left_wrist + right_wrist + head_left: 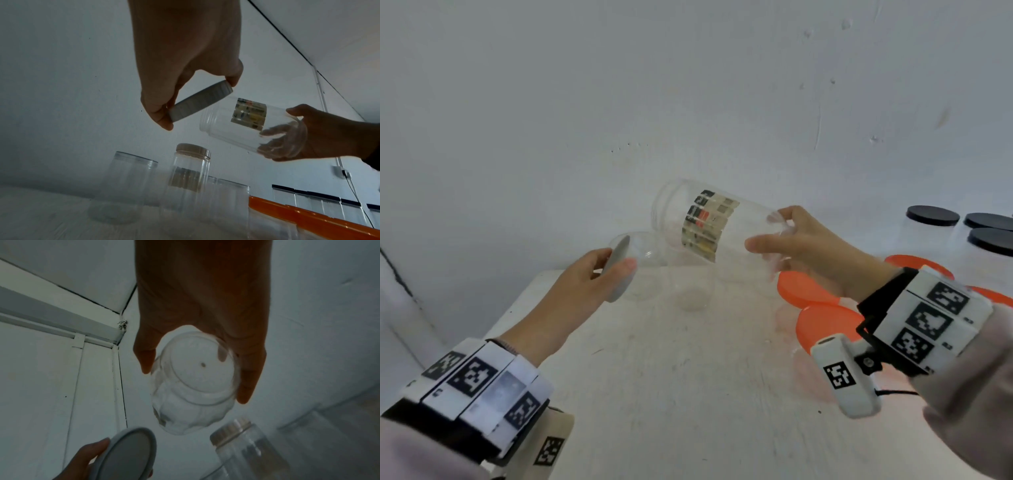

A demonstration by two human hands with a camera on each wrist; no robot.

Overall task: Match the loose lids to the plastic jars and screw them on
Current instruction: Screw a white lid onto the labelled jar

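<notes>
Jar is tilted in the air above the desk, our right hand gripping its base, left hand pinching the grey lid beside its mouth; next we must align them and screw.

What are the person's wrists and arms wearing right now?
Both hands are bare. Each wrist carries a boxy white band printed with black square markers on a black strap; the right band also has a white camera pod with its own marker and a thin black cable. Pale pinkish-grey sleeves cover both forearms.
</notes>
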